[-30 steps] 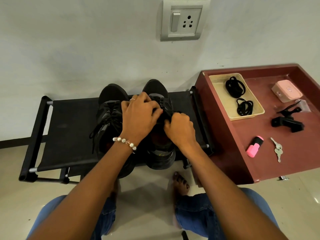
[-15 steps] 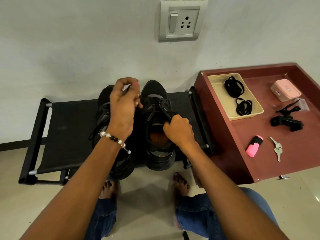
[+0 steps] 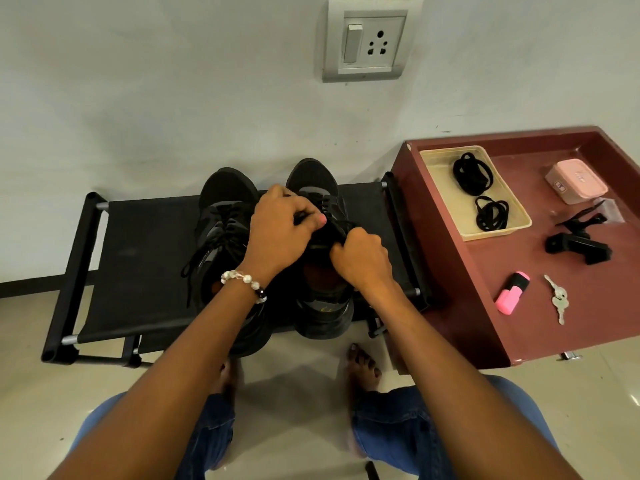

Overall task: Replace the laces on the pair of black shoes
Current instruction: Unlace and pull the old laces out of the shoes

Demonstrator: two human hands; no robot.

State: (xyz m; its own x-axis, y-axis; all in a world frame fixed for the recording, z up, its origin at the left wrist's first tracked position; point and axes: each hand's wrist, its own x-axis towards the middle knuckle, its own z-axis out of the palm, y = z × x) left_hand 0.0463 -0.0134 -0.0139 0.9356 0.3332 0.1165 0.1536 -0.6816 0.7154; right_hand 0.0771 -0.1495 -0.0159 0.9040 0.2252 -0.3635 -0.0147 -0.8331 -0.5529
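Observation:
Two black shoes stand side by side on a low black rack [image 3: 138, 258], toes to the wall. The left shoe [image 3: 221, 216] has loose laces hanging down its side. My left hand [image 3: 280, 233] lies over the lace area of the right shoe [image 3: 322, 306], thumb and fingers pinching its black lace. My right hand [image 3: 360, 261] grips the lace at the shoe's tongue, fingers curled. Two coiled black laces [image 3: 472, 174] [image 3: 491, 214] lie in a beige tray [image 3: 436, 174] on the maroon table.
The maroon table [image 3: 485, 306] to the right carries a pink box [image 3: 575, 180], a black clip tool [image 3: 578, 244], a pink highlighter [image 3: 512, 296] and keys [image 3: 559, 301]. A wall socket [image 3: 370, 39] is above. My bare feet [image 3: 360, 368] rest on the tiled floor.
My left hand, raised above the shoes half a second ago, has come back down onto the right shoe's laces. My right hand stays at the tongue.

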